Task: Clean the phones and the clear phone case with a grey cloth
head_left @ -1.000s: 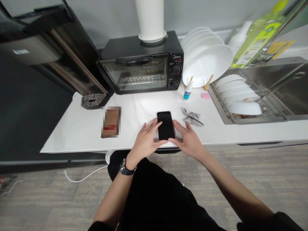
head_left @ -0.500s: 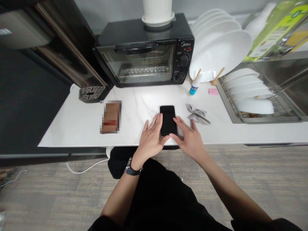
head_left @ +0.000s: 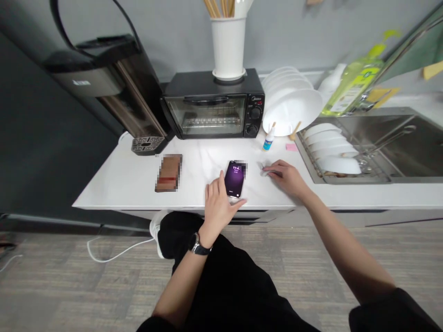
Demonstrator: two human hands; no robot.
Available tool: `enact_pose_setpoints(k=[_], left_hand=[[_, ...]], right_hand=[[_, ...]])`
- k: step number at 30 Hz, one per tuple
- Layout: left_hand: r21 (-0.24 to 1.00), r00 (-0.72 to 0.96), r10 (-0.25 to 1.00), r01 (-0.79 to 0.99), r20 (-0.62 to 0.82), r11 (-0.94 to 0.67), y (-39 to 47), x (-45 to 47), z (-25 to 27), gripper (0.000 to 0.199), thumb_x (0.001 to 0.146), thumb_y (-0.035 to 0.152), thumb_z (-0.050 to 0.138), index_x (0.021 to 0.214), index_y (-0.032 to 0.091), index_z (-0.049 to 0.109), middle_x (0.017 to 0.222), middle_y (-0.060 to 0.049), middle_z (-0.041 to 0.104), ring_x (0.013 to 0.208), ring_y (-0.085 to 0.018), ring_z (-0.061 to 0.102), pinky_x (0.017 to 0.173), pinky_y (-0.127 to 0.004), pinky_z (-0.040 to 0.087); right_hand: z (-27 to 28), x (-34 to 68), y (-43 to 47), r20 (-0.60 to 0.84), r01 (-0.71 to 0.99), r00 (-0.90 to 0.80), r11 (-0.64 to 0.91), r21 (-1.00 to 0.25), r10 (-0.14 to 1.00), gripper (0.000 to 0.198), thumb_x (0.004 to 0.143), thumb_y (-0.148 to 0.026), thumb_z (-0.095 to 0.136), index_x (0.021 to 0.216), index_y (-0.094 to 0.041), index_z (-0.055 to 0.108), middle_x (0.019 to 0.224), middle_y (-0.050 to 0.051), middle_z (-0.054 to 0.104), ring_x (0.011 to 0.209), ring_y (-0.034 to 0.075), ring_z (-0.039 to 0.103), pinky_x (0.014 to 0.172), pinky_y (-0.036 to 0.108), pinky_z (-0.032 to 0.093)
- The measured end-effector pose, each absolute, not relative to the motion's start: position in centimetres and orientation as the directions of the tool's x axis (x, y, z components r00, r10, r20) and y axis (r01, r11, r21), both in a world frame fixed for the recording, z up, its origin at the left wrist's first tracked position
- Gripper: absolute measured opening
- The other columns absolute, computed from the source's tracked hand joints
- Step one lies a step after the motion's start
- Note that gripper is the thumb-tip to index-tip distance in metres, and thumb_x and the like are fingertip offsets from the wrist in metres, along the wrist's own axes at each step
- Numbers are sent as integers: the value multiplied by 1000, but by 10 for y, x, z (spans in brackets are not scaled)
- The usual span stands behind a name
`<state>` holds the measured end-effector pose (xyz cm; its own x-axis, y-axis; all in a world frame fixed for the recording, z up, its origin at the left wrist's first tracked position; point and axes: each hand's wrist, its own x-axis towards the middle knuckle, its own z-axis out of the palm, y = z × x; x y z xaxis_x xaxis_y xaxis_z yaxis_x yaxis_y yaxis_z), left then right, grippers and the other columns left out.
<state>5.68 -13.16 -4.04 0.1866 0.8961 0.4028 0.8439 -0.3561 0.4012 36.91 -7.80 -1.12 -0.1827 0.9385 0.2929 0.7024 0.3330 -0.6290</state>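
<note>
A smartphone (head_left: 235,182) lies face up on the white counter, its purple screen lit and showing the time. My left hand (head_left: 218,204) is open at the phone's lower left, fingers along its left side and thumb stretched past its bottom edge. Off to the right, my right hand (head_left: 288,179) is closed, fingertips pinching a crumpled grey cloth (head_left: 266,168). Most of the cloth is hidden under that hand. Behind it stands a small white bottle with a blue label (head_left: 267,142).
A blurred brown item (head_left: 169,173) rests on the counter (head_left: 114,191) at left. Behind are a drink dispenser (head_left: 138,101), a toaster oven (head_left: 211,115) bearing a white utensil pot (head_left: 228,48), and upright plates (head_left: 294,110). To the right is a sink (head_left: 398,152) with a dish rack.
The phone's screen has lit up and the phone is slightly tilted. My right hand has left the phone, moved right and closed on the grey cloth. The view has tilted upward.
</note>
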Motion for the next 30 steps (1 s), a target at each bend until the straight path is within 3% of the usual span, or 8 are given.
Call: enact_pose_setpoints(k=[4, 8, 12, 19, 27, 30], left_hand=[[448, 120, 886, 828, 448, -339, -132, 66, -43, 125, 90, 39, 95, 183, 17, 13, 148, -20, 72, 137, -42, 71, 121, -61, 58], [506, 97, 897, 797, 432, -330, -133, 63, -39, 124, 92, 37, 93, 184, 20, 11, 152, -20, 72, 142, -42, 71, 122, -59, 58], [561, 79, 926, 776, 369, -290, -134, 61, -34, 132, 89, 38, 96, 186, 22, 7, 152, -20, 74, 143, -42, 71, 123, -59, 58], [588, 60, 941, 767, 334, -258, -133, 63, -33, 149, 85, 37, 102, 186, 24, -6, 153, -18, 75, 142, -41, 72, 125, -60, 56], [579, 49, 943, 779, 328, -241, -134, 64, -35, 148, 85, 39, 101, 186, 20, -6, 150, -20, 74, 137, -43, 73, 123, -63, 57], [609, 55, 950, 755, 308, -241, -134, 63, -33, 143, 88, 39, 98, 187, 31, -5, 154, -17, 73, 142, -44, 71, 125, -66, 56]], right_hand=[[-15, 337, -52, 348, 670, -178, 372, -642, 921, 30, 108, -37, 70, 124, -20, 87, 119, 15, 82, 96, 26, 75, 91, 39, 62], [-16, 302, -17, 364, 629, -247, 434, -645, 898, 33, 107, -49, 74, 125, -25, 88, 117, 11, 85, 95, 26, 75, 92, 39, 61], [-24, 285, 10, 328, 642, -304, 446, -624, 895, 36, 107, -55, 74, 109, -24, 92, 95, 8, 82, 78, 23, 71, 81, 38, 59], [-24, 257, -27, 332, 605, -436, 545, -580, 837, 25, 109, -43, 72, 111, -29, 93, 111, 11, 85, 109, 32, 76, 104, 49, 62], [-33, 242, -57, 334, 512, -554, 628, -586, 763, 32, 113, -57, 66, 108, -37, 90, 107, 3, 86, 105, 27, 81, 94, 47, 65], [-33, 257, -31, 339, 561, -523, 615, -554, 782, 27, 110, -52, 73, 109, -31, 91, 108, 6, 86, 109, 28, 77, 103, 48, 60]])
